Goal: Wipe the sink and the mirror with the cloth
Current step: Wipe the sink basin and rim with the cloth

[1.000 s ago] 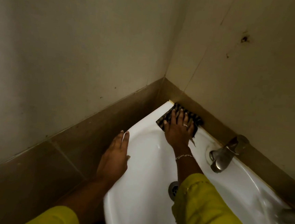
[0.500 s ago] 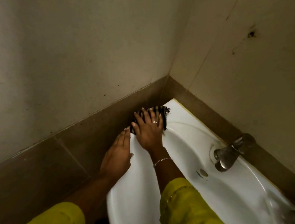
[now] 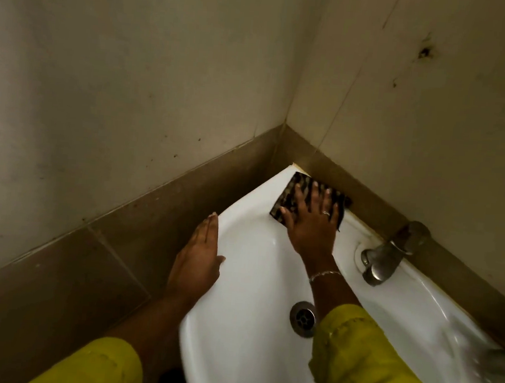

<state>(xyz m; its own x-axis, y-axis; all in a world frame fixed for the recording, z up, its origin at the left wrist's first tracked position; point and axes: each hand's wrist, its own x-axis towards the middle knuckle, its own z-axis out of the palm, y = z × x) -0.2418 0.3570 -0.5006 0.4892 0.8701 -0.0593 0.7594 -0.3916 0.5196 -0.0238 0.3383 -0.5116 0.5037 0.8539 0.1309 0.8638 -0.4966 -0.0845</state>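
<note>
Left wall (image 3: 116, 88): pale plaster, speckled, with a brown tile band (image 3: 157, 213) along its foot. Left sleeve (image 3: 101, 367): yellow, at the lower edge. Left hand (image 3: 196, 265): flat, fingers straight and together, resting on the left rim of the sink and holding nothing. Sink (image 3: 241, 343): white basin set into the corner of the two walls; its bowl holds a round metal drain (image 3: 303, 318) at the bottom, and the right forearm reaches across above it. Cloth (image 3: 290, 194): dark, patterned, folded to a rough rectangle, lying flat on the sink's back left corner just beside the corner of the walls; its longer visible edge runs along the back tile band toward the tap, one corner pointing into the wall corner. Right hand (image 3: 312, 224): palm down, fingers spread and straight, pressing on the cloth, a ring (image 3: 325, 212) on one finger, a bracelet (image 3: 325, 274) at the wrist, yellow sleeve behind. The two hands are well apart. Tap (image 3: 389, 255): metal, on the back rim, spout angled down into the bowl. Far right rim: a blurred grey object (image 3: 501, 372), kind not discernible.
</note>
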